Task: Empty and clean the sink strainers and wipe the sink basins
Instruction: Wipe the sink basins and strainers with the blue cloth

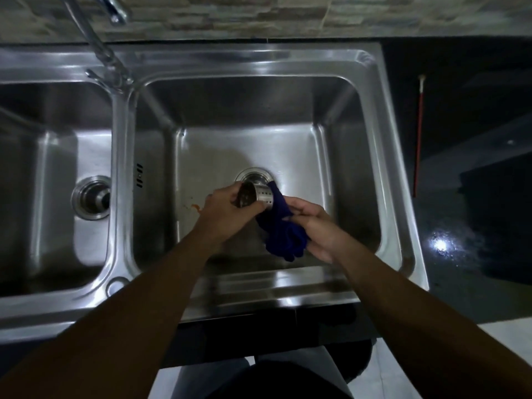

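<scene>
Lying on its side above the right basin (244, 116) drain (253, 175), the strainer (259, 195) sits in the left hand (224, 207), fingers (253, 208) curled round its perforated wall. A blue cloth (283, 234) touches its right end, bunched in the right hand (316, 226), whose curled fingers pinch it.

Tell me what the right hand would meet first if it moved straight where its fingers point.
Probably the strainer basket held by the left hand; the right hand holds the blue cloth against it. Depth is unclear.
</scene>
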A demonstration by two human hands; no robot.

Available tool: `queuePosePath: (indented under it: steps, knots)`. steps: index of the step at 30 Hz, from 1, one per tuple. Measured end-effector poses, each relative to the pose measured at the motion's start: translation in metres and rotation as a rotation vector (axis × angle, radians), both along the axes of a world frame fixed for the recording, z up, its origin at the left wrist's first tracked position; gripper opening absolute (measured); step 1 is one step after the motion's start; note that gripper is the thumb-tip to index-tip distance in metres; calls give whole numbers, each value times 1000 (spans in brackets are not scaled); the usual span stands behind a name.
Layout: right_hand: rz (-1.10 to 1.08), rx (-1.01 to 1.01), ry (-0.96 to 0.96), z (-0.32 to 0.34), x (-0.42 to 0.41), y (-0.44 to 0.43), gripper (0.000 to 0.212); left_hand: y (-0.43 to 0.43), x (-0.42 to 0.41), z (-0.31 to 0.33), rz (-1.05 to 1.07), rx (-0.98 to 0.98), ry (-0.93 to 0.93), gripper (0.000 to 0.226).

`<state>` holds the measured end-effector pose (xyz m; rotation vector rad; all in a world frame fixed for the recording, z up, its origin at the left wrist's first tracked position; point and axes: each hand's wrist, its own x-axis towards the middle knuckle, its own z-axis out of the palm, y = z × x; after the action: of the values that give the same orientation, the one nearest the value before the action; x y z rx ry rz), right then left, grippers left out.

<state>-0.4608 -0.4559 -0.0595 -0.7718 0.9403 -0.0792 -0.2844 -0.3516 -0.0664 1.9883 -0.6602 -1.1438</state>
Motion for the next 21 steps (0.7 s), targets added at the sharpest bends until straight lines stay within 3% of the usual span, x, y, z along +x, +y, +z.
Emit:
queuePosePath:
  steps: [4, 7, 12, 14, 17, 21]
  knots:
    - [-100, -34, 16, -4, 3, -10, 51, -19, -7, -7, -35, -1, 89, 46]
    - [8, -148, 37, -5, -10, -16, 50, -40, 3, -14, -17, 24, 38, 40]
    - [374, -783, 310, 3, -54, -23, 55, -90, 17, -37, -125, 72, -166, 45]
    - [454, -1006, 443, 2, -69, -16, 58, -111, 17, -50, -182, 73, -223, 56]
    - [441, -1044, 554, -4, -73, -3, 59, -141, 13, -64, -232, 95, -235, 91]
    - [398, -1054, 512, -7, -67, 3, 60, -174, 4, -80, -306, 41, -303, 98]
